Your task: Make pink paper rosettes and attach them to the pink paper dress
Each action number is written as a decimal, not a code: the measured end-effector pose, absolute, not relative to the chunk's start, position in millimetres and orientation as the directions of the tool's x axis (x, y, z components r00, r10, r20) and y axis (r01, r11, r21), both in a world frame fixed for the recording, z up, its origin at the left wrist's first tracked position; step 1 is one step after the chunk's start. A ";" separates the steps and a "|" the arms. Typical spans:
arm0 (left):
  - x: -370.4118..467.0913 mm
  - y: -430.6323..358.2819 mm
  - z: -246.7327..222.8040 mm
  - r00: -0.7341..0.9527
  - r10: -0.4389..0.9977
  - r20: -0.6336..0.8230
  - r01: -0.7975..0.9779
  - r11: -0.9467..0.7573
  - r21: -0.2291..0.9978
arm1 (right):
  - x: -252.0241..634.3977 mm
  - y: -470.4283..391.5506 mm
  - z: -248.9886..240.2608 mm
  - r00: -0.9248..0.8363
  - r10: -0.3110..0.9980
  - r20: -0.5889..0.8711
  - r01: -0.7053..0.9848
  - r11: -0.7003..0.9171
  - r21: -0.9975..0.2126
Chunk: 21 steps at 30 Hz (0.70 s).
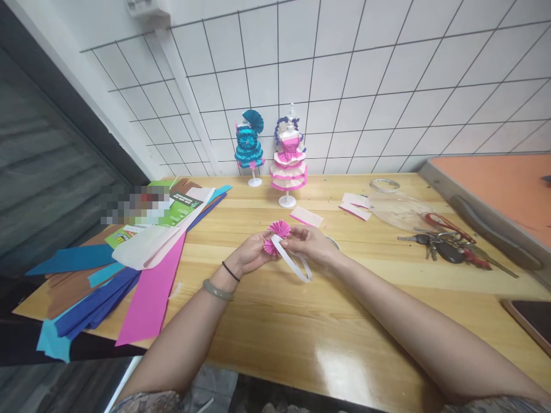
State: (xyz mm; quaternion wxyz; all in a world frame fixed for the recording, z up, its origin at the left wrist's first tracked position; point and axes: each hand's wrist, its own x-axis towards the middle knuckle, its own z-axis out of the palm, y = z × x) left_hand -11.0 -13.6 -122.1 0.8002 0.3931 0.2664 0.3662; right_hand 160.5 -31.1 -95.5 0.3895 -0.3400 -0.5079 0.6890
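Shiny wood table (267, 324) by a white wall (344, 74) with thin dark lines, and two hands with pink paper.

On the near side of the two little dress stands, the left hand (253, 252) has its fingers closed on the folded pink paper (280, 229), up above the middle of the table. The right hand (309, 242) pinches close by, on the white strip (294, 266), which hangs down in a loop. At the back, by the wall, stand the blue dress stand (249, 146) and the pink and white dress stand (289, 166). Over on the left lies a messy pile of colored paper (150, 298). Over on the right are a clear bag (398, 209), keys (448, 251) and a phone (536, 322), near a big orange board (495, 192) with a gray edge.
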 end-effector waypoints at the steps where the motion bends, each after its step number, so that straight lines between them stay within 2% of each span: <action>1: -10.9 -13.3 -122.8 0.595 0.791 -0.143 -0.374 0.430 0.822 | 160.9 -30.6 -96.8 -0.478 0.875 -0.080 -0.198 -0.196 -0.960; 8: -9.4 -13.0 -123.1 0.622 0.772 -0.129 -0.360 0.429 0.829 | 163.7 -26.4 -108.3 -0.518 0.850 -0.099 -0.260 -0.266 -0.928; 14: -9.2 -14.7 -123.5 0.602 0.785 -0.147 -0.328 0.411 0.851 | 165.7 -26.8 -104.2 -0.577 0.802 -0.154 -0.181 -0.310 -0.934; 21: -11.1 -14.0 -126.2 0.617 0.774 -0.143 -0.299 0.398 0.867 | 165.0 -26.6 -104.6 -0.620 0.781 -0.081 -0.286 -0.321 -0.903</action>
